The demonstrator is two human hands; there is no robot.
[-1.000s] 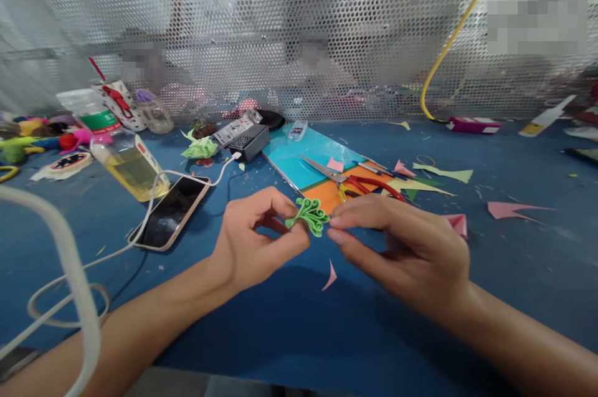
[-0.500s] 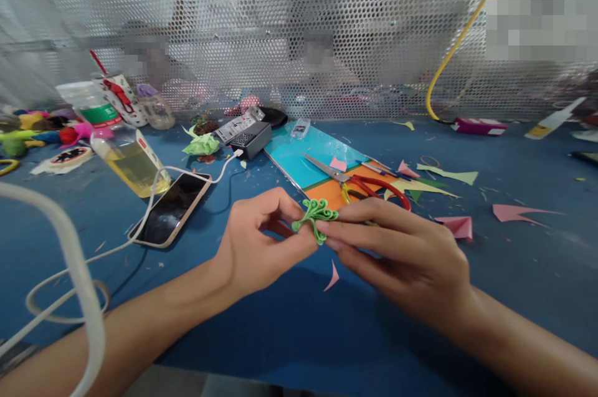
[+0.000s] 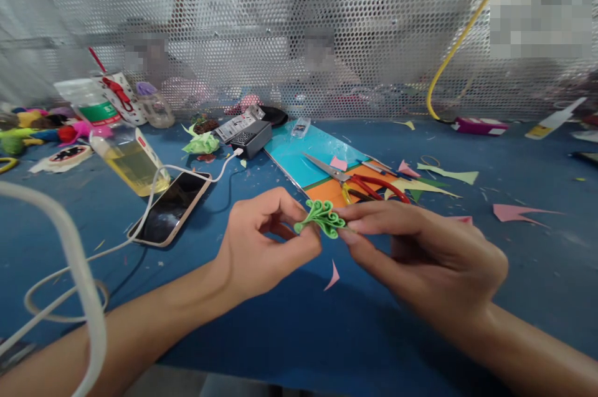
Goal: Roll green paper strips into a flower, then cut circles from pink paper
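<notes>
A green curled paper piece (image 3: 322,217), with several rolled ends fanning to the right, is held above the blue table. My left hand (image 3: 268,244) is closed, pinching its narrow left end between thumb and forefinger. From the right, the thumb and fingertips of my right hand (image 3: 420,250) close on the curls at its outer edge. Just beyond my hands lie scissors (image 3: 380,185) with red and yellow handles, on sheets of orange paper (image 3: 322,196) and blue paper (image 3: 303,157). Below the green piece is a thin pink paper scrap (image 3: 333,275).
At the left a phone (image 3: 170,210) lies under a white cable (image 3: 152,197) running to a black box (image 3: 252,138). Behind it leans a bottle of yellow liquid (image 3: 133,163). Pink scraps (image 3: 518,213) and a glue bottle (image 3: 555,118) lie right. A perforated metal panel (image 3: 280,10) closes the back.
My right hand has shifted right, from the middle of the green paper piece to its outer curls. The curls now sit closer together and point right. My left hand has barely moved.
</notes>
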